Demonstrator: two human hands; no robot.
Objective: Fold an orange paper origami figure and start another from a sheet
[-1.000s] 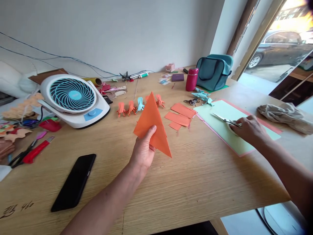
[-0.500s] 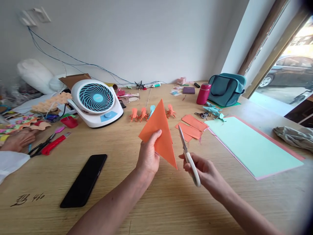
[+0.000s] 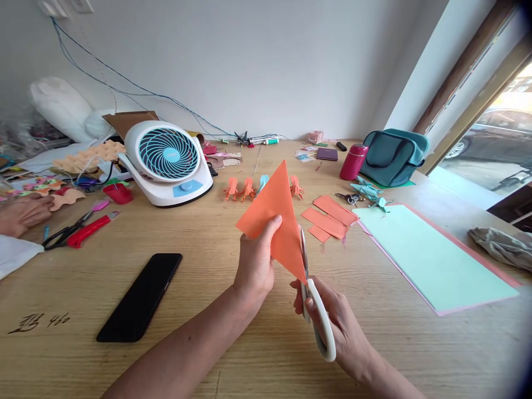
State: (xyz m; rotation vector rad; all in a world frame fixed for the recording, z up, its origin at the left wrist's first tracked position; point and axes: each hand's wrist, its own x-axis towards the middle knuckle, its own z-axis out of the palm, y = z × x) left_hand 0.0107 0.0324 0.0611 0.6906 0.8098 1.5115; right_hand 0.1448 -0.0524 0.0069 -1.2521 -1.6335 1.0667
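My left hand (image 3: 257, 257) grips a folded orange sheet of paper (image 3: 272, 205), a triangle with its tip pointing up and my thumb pressed on its face. In my right hand (image 3: 332, 313) are white-handled scissors (image 3: 322, 318), with fingers in the handles. Their blades lie along the paper's lower right edge, near its bottom corner. Whether the blades have cut into it I cannot tell. Beyond the paper stand small orange folded paper figures (image 3: 248, 189) and a light blue one (image 3: 263, 182), partly covered by the sheet. Orange paper strips (image 3: 328, 217) lie to the right.
A black phone (image 3: 141, 296) lies at front left, a white fan (image 3: 166, 160) behind it. Another person's hand (image 3: 27, 215) rests at the far left near a red cutter (image 3: 91, 230). Pale green sheets (image 3: 432, 255), a pink flask (image 3: 353, 162) and a teal bag (image 3: 394, 155) are rightward.
My right hand has brought the scissors left to the paper's right edge, and their handles have spread apart. The left hand still holds the paper. The view has shifted slightly.
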